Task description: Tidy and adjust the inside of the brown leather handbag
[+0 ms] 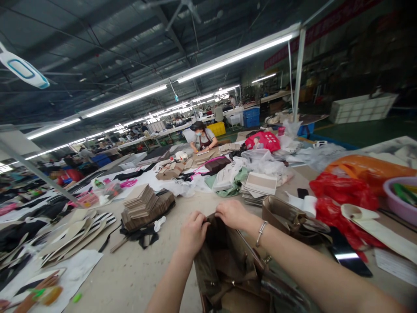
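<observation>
An olive-brown bag (228, 265) stands with its mouth toward me at the table's near edge, its dark inside showing. My left hand (193, 232) is closed on the far corner of its rim, thumb and fingers pinched. Just to the right, my right hand (233, 214) pinches the same rim, with a bracelet on that wrist. The two hands almost touch. A second brown bag (280, 213) lies beyond my right forearm. The lower part of the bag I hold runs out of the picture.
Stacked brown panels (143, 206) and striped cut pieces (87, 234) lie to the left. Light panels (259, 184), red plastic bags (342, 191), a phone (350, 256) and a purple basin (402, 198) are on the right. A co-worker (203, 138) works across the table; another person's hand (42, 289) is at lower left.
</observation>
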A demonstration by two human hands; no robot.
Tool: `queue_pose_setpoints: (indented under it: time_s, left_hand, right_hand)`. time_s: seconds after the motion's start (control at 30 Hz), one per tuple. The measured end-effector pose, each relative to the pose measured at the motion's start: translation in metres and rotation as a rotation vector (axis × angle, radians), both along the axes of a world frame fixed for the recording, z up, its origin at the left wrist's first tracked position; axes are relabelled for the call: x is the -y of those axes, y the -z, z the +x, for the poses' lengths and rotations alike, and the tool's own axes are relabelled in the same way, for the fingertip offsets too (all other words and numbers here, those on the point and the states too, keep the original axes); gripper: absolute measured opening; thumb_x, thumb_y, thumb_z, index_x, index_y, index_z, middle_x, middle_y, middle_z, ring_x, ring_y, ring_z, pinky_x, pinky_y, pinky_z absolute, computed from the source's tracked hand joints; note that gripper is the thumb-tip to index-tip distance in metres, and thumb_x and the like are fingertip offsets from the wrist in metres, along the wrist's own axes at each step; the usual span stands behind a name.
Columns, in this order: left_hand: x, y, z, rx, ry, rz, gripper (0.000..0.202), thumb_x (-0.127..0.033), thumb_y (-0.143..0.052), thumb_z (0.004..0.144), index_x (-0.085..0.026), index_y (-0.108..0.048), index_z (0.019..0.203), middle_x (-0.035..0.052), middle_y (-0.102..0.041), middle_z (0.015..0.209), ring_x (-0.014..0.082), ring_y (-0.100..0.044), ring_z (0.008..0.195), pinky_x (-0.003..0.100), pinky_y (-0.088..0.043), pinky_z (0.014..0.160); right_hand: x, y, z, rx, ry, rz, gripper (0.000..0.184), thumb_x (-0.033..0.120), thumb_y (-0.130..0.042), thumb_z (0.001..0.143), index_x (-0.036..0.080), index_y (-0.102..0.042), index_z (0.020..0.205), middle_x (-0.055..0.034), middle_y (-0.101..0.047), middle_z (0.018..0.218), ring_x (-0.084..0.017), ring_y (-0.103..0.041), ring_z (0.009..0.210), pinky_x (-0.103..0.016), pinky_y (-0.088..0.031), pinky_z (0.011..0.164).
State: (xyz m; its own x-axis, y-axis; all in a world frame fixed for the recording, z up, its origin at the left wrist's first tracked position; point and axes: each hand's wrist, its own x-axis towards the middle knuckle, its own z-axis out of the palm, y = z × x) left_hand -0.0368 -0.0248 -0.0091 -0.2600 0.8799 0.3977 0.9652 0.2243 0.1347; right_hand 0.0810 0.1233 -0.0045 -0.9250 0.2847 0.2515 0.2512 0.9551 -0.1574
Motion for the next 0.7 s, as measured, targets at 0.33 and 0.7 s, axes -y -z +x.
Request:
queue_pose_setpoints:
  time_s: [0.33, 0.7]
  left_hand:
    - [0.0070, -0.0015, 0.0058, -0.170, -0.036, -0.001, 0.004, -0.021, -0.050, 0.081, -0.020, -0.052, 0.077, 0.0026, -0.055, 0.082, 0.0177, -0.051, 0.083, 0.039, -0.035, 0.095]
    - [0.0036, 0.0010, 0.0038, -0.100, 0.003, 0.022, 0.013, -0.020, -0.047, 0.082, -0.020, -0.056, 0.073, 0.0022, -0.058, 0.084, 0.0158, -0.053, 0.083, 0.041, -0.033, 0.099]
  right_hand:
    - [0.0049, -0.0002, 0.0018, 0.012, 0.038, -0.035, 0.027, 0.036, -0.043, 0.087, 0.020, -0.065, 0.086, -0.0067, -0.067, 0.090, -0.020, -0.060, 0.085, -0.027, -0.042, 0.073]
    - [0.0035, 0.0021, 0.0028, 0.014, 0.054, -0.049, 0.029, 0.037, -0.041, 0.087, 0.021, -0.065, 0.088, -0.0073, -0.067, 0.091, -0.021, -0.060, 0.087, -0.029, -0.042, 0.074]
